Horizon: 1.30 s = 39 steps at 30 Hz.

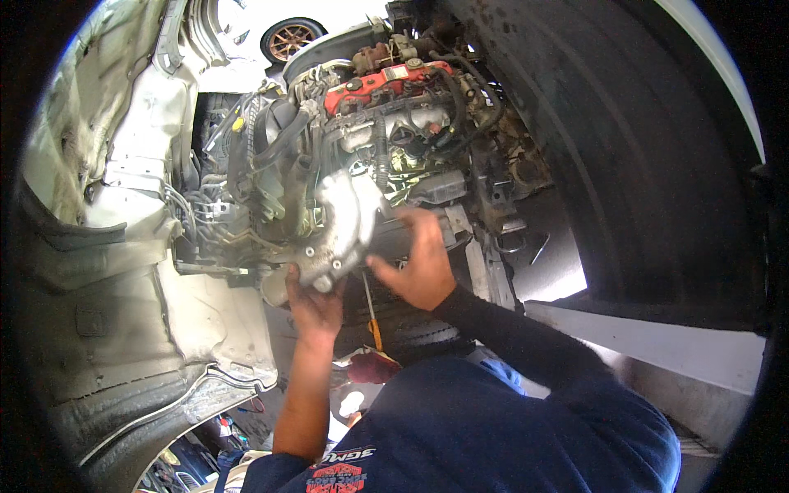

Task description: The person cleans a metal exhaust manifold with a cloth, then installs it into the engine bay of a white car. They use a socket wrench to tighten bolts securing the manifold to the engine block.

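Note:
A curved, silvery cast-metal pipe [333, 238] is held up in front of the engine, its upper part slightly smeared by motion. My left hand [316, 311] grips its lower end from beneath, fingers partly hidden behind the flange. To the right of the pipe, my right hand [426, 267] has its thumb and fingers spread apart. The fingers curve toward the pipe; whether they touch it I cannot tell. Behind the pipe lies the engine with its red valve cover [386, 85], dark hoses and grey metal runners.
White body panels [136, 214] line the left side, and a large dark panel [657, 164] rises at the right. Below the pipe are an orange-handled tool [376, 334] and a dark red cloth [371, 367]. A vehicle wheel [292, 40] shows at the far top.

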Each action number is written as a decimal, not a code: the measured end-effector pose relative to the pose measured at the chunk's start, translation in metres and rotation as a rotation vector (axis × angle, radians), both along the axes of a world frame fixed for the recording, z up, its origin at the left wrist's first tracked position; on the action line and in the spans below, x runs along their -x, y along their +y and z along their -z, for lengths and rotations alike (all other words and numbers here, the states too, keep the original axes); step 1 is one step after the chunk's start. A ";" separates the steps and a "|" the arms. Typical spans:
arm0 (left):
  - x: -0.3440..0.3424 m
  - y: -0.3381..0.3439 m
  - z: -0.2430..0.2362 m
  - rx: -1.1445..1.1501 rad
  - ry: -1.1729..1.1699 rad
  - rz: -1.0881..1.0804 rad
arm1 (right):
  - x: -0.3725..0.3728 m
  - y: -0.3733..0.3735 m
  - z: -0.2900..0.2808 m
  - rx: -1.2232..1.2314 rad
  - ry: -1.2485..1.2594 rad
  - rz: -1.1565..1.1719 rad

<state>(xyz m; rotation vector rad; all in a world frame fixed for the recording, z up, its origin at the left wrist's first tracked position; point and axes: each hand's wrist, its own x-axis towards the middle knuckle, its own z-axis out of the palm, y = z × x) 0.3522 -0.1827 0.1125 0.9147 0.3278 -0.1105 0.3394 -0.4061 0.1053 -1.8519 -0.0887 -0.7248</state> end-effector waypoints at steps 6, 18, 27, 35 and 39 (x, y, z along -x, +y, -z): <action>-0.056 -0.065 -0.010 0.053 0.074 0.119 | -0.049 -0.007 0.036 -1.312 0.492 -0.499; -0.128 -0.132 0.059 -0.364 0.023 0.683 | -0.125 -0.127 0.054 -1.269 0.403 -0.016; -0.211 -0.096 0.126 -1.437 -0.346 0.463 | -0.143 -0.108 0.073 -1.165 0.239 0.166; -0.237 -0.105 0.134 -1.394 -0.103 0.729 | -0.150 -0.109 0.095 -0.997 0.156 0.369; -0.239 -0.096 0.122 -1.364 -0.184 0.697 | -0.155 -0.101 0.105 -1.070 0.188 0.355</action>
